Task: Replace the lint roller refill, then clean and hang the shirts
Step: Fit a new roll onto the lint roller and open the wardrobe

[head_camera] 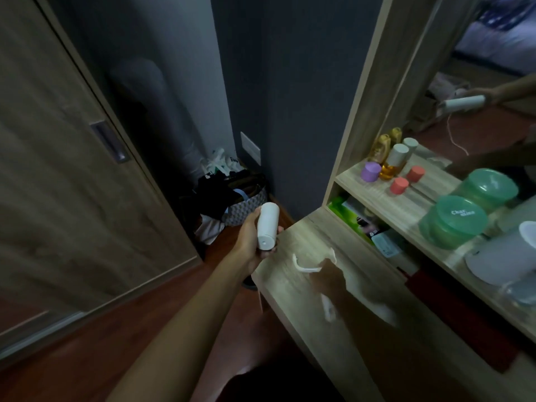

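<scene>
The left hand grips the white lint roller around its middle, just off the table's far-left corner, light, rigid, smooth plastic, while the blurred right hand pinches torn paper.

Wooden sliding door at left, laundry basket in the dark-walled corner, purple jar, amber bottle and two red caps on the shelf, green tub near them, mirror behind.

light wood desk; upper shelf carries purple jar, green tub.
</scene>
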Available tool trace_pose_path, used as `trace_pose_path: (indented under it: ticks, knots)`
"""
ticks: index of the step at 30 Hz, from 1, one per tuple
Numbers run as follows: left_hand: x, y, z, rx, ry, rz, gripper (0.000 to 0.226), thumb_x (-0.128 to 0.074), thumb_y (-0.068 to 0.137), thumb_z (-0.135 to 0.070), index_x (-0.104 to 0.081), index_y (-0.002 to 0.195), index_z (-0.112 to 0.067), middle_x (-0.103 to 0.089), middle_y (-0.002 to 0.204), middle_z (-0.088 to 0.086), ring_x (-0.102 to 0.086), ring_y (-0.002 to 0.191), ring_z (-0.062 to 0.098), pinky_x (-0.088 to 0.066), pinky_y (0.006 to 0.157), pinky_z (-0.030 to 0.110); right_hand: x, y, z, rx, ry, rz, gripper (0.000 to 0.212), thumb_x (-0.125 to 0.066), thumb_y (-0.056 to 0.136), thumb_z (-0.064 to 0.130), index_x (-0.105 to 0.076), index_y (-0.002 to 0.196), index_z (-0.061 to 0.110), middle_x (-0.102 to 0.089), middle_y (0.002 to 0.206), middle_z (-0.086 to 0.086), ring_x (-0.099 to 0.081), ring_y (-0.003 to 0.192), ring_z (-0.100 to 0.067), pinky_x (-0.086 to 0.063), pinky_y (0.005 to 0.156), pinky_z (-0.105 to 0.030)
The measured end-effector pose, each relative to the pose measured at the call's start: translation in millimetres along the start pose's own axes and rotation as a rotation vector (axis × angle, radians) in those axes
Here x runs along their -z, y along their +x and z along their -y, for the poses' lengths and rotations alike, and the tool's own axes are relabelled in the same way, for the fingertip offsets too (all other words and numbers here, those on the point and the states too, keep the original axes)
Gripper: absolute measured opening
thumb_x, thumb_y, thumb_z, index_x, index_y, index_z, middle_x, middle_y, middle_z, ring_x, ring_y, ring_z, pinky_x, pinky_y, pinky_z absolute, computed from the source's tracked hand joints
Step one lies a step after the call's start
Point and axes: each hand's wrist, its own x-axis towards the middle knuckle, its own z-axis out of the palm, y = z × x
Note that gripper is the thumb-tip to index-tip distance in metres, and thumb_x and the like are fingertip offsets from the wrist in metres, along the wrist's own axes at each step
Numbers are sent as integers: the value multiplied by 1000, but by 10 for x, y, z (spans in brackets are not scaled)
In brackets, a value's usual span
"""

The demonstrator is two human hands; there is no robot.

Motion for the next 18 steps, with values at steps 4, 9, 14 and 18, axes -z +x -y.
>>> trace_pose_path:
  ticks: [4, 9, 14, 18]
  knots:
    - [128, 108, -165, -7, 5, 51, 44, -42, 96, -49, -55, 119, -14, -64, 72, 9, -56, 48, 17, -45, 39, 21, 275, -136, 154, 129, 255, 54, 14, -57, 90, 9, -51, 101, 14, -56, 95, -2, -59, 94, -23, -46, 82, -29]
    - [136, 223, -324, -43, 25, 104, 29, -39, 99, -45, -58, 104, -24, -63, 74, 9, -51, 52, 18, -40, 44, 22, 806, -516, 492, 387, 360, 0, 93, -82, 72, 33, -26, 146, 26, -33, 137, 24, -34, 127, 0, -31, 99, -20]
    - [-130, 331, -259, -14, 106, 171, 43, -36, 98, -49, -58, 114, -15, -69, 69, 10, -61, 52, 18, -50, 47, 25, 969, -611, 696, 613, 319, -196, 124, -84, 61, 49, -1, 151, 31, -2, 137, 47, -3, 128, 30, -13, 95, 7]
    - [-311, 324, -215, 5, 144, 268, 46, -34, 98, -52, -60, 114, -16, -65, 83, 16, -58, 56, 22, -50, 49, 28, 1050, -669, 846, 547, 175, -239, 131, -80, 60, 60, 9, 152, 32, -9, 152, 23, -7, 133, 13, -9, 108, -9]
